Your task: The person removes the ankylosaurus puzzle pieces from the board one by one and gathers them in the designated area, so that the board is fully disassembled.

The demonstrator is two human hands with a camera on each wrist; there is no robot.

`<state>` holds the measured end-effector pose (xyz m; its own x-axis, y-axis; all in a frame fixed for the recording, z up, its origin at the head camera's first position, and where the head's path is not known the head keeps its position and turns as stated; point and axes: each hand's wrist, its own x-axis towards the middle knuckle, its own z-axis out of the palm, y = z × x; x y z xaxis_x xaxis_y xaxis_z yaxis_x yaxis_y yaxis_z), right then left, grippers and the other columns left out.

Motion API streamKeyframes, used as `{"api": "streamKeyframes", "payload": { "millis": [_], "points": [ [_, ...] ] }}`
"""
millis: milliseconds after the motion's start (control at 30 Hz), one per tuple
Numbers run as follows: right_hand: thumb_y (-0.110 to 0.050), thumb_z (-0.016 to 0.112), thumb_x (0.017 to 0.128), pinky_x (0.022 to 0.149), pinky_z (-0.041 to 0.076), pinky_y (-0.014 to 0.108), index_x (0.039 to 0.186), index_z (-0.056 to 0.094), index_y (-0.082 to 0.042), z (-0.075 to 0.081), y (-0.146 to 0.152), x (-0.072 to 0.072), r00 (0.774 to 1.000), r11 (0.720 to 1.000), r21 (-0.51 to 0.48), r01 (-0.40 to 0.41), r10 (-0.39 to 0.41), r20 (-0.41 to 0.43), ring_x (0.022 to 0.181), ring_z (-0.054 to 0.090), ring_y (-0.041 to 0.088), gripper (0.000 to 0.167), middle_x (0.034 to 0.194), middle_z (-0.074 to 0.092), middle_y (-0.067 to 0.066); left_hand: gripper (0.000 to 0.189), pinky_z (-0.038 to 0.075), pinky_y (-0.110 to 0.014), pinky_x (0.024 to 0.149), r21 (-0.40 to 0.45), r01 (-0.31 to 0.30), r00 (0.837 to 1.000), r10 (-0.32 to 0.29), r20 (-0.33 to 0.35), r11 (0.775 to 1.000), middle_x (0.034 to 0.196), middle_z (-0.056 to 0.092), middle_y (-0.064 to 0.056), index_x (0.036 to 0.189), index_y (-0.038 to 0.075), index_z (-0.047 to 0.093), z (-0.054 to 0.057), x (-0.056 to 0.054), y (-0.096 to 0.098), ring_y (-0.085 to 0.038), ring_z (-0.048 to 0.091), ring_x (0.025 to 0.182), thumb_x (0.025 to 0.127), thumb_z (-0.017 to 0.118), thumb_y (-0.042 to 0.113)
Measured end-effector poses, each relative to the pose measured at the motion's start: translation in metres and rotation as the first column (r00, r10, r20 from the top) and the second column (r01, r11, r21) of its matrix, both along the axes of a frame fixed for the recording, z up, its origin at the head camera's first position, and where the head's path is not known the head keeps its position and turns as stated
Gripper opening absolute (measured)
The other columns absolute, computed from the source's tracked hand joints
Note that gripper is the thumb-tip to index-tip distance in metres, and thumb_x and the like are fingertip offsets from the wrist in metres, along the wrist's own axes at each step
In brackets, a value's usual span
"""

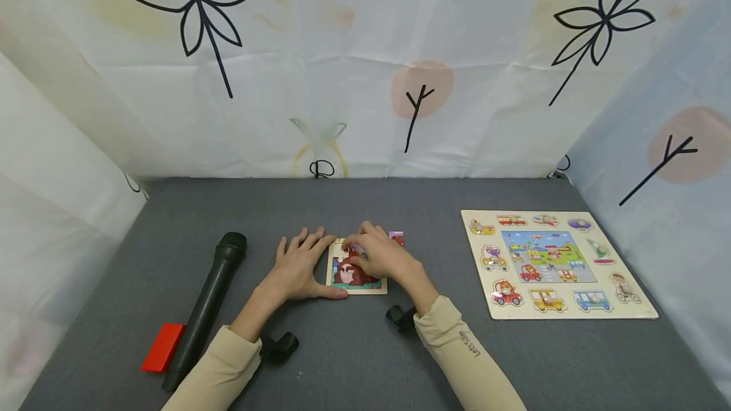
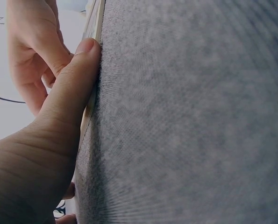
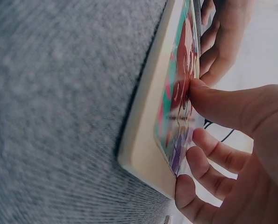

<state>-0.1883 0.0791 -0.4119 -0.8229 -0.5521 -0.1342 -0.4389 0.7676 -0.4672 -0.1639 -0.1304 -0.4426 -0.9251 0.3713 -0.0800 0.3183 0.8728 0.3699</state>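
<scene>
A small wooden jigsaw puzzle point(image 1: 356, 275) with a pale frame and a reddish-brown picture lies flat on the grey table. At its left side the left hand point(image 1: 301, 271) is spread, its straight thumb along the near edge and index fingertip by the far left corner. The right hand point(image 1: 378, 252) reaches over the far part. In the right wrist view its thumb point(image 3: 211, 100) presses on the picture, with the other fingertips point(image 3: 197, 161) touching near the frame's side. A small pink and red puzzle piece point(image 1: 396, 237) lies just beyond the right hand, partly covered by it.
A larger wooden board point(image 1: 478, 271) with vehicle pictures lies at the right. On the left, a black microphone point(image 1: 207, 303) lies beside a red block point(image 1: 162, 347). Patterned white cloth point(image 1: 354, 37) hangs behind the table. A black strap-on device sits at each wrist.
</scene>
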Motion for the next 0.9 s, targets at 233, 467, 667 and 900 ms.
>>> {"api": "streamKeyframes", "payload": {
  "millis": [233, 467, 667, 900],
  "points": [
    [-0.016, 0.068, 0.1, 0.089, 0.047, 0.044, 0.127, 0.068, -0.017, 0.0003, 0.0002, 0.001, 1.0, 1.0, -0.013, 0.013, -0.013, 0.005, 0.101, 0.043, 0.026, 0.027, 0.12, 0.054, 0.011, 0.115, 0.013, -0.079, 0.117, -0.007, 0.001, 1.0, 0.0, 0.007, 1.0, 0.167, 0.031, -0.017, 0.159, 0.022, 0.038, -0.0002, -0.0012, 0.0003, -0.05, 0.023, 0.155, 0.066, 0.083, 0.074],
    [-0.018, 0.07, 0.098, 0.099, 0.05, 0.049, 0.144, 0.056, -0.011, -0.0026, 0.0015, 0.0001, 1.0, 0.999, -0.043, 0.023, -0.023, -0.01, 0.116, 0.052, 0.034, 0.049, 0.134, 0.056, 0.016, 0.115, 0.014, -0.079, 0.116, -0.011, -0.001, 1.0, 0.001, -0.002, 1.0, 0.167, 0.032, -0.017, 0.159, 0.02, 0.038, -0.0006, -0.0009, -0.0004, -0.05, 0.023, 0.154, 0.067, 0.083, 0.073],
    [-0.021, 0.072, 0.097, 0.095, 0.051, 0.045, 0.134, 0.065, -0.008, -0.0028, 0.0017, 0.0005, 0.999, 0.999, -0.031, 0.03, -0.03, -0.028, 0.105, 0.053, 0.029, 0.04, 0.122, 0.059, 0.013, 0.114, 0.015, -0.08, 0.116, -0.015, -0.001, 1.0, 0.001, -0.007, 1.0, 0.166, 0.033, -0.017, 0.158, 0.021, 0.04, -0.0001, -0.0002, -0.0003, -0.05, 0.024, 0.154, 0.067, 0.083, 0.074],
    [-0.02, 0.072, 0.097, 0.085, 0.047, 0.039, 0.131, 0.07, -0.013, -0.0024, 0.0026, 0.0001, 0.999, 0.999, -0.035, 0.02, -0.021, -0.033, 0.096, 0.048, 0.023, 0.035, 0.114, 0.058, 0.01, 0.114, 0.015, -0.08, 0.116, -0.023, 0.003, 1.0, -0.003, -0.012, 1.0, 0.166, 0.033, -0.018, 0.158, 0.021, 0.039, 0.0001, -0.0007, -0.0003, -0.051, 0.025, 0.154, 0.066, 0.083, 0.074]
  ]
}}
